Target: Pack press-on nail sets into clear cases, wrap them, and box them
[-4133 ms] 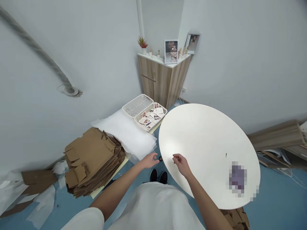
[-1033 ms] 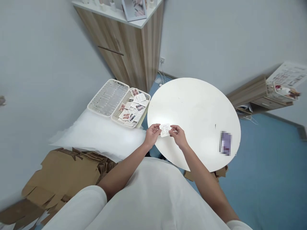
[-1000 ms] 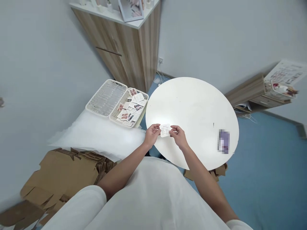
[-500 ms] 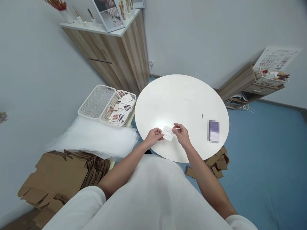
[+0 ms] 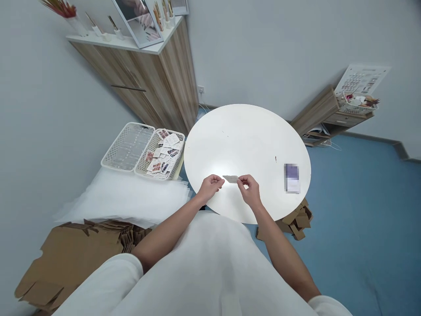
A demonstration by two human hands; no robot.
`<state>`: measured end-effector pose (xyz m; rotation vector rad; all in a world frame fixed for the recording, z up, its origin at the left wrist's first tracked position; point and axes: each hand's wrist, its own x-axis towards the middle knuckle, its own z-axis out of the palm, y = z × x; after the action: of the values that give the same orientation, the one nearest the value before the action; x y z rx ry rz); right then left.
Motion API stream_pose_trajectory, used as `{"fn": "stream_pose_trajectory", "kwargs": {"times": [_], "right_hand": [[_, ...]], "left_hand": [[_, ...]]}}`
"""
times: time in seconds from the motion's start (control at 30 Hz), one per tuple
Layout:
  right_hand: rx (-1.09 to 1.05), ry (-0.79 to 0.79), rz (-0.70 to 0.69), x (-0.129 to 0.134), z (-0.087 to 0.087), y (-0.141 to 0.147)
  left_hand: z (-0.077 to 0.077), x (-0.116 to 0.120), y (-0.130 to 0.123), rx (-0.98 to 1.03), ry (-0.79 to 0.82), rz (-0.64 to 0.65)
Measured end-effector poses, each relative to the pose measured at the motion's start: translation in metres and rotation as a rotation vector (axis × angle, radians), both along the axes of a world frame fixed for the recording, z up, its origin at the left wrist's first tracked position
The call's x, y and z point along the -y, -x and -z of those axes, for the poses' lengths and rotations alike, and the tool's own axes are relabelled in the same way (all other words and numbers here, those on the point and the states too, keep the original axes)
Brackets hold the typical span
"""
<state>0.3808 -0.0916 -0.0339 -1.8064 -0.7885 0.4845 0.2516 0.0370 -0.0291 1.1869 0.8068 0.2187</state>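
Observation:
A small card (image 5: 231,179) with rounded corners is held over the near part of the round white table (image 5: 243,140). It is tilted nearly edge-on, so the face towards me looks thin and greyish. My right hand (image 5: 250,189) pinches its right end between thumb and fingers. Close by its left corner is my left hand (image 5: 209,188), fingers curled and thumb and fingertips drawn together, with nothing visible between them. Whether those fingertips still touch the corner is hard to make out.
Left of the table, a white basket (image 5: 140,160) holds several printed cards beside another basket (image 5: 108,160) of clear plastic pieces. Translucent sheets (image 5: 131,193) and flat brown cardboard (image 5: 75,259) lie nearer me. A blurred purple-and-white item (image 5: 291,177) rests on the table's right.
The card has turned from showing its printed face to nearly edge-on. My left fingers have come away from its face. The view has shifted slightly.

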Motion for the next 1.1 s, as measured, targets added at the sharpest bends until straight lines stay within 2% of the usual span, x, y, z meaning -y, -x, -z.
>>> {"fn": "stream_pose_trajectory", "kwargs": {"times": [0.07,0.17,0.27,0.37,0.47,0.53,0.67,0.73,0.9,1.1], "right_hand": [[0.212,-0.004,-0.03,0.0,0.002,0.004],[0.392,0.019,-0.118,-0.001,0.009,0.009],[0.462,0.037,-0.194,-0.005,0.016,0.015],[0.478,0.014,-0.186,-0.009,0.018,0.02],[0.407,0.003,-0.094,-0.013,0.015,0.022],[0.27,-0.001,-0.055,-0.015,0.013,0.02],[-0.091,-0.024,-0.077,-0.018,0.011,0.014],[-0.184,-0.007,-0.118,-0.019,0.012,0.012],[-0.163,0.086,-0.213,-0.019,0.013,0.015],[-0.098,0.201,-0.235,-0.027,0.029,0.029]], "left_hand": [[-0.004,-0.003,0.0,0.037,0.071,0.037],[-0.005,-0.006,0.001,0.046,0.16,0.021],[-0.002,-0.01,0.003,0.034,0.193,-0.021],[0.004,-0.016,0.007,0.035,0.19,-0.034],[0.009,-0.024,0.01,0.042,0.162,-0.033],[0.011,-0.028,0.011,0.053,0.142,-0.019],[0.014,-0.034,0.012,0.09,0.115,0.042],[0.016,-0.036,0.012,0.1,0.098,0.068],[0.024,-0.038,0.015,0.079,0.046,0.114],[0.046,-0.041,0.028,-0.023,-0.128,0.055]]}}
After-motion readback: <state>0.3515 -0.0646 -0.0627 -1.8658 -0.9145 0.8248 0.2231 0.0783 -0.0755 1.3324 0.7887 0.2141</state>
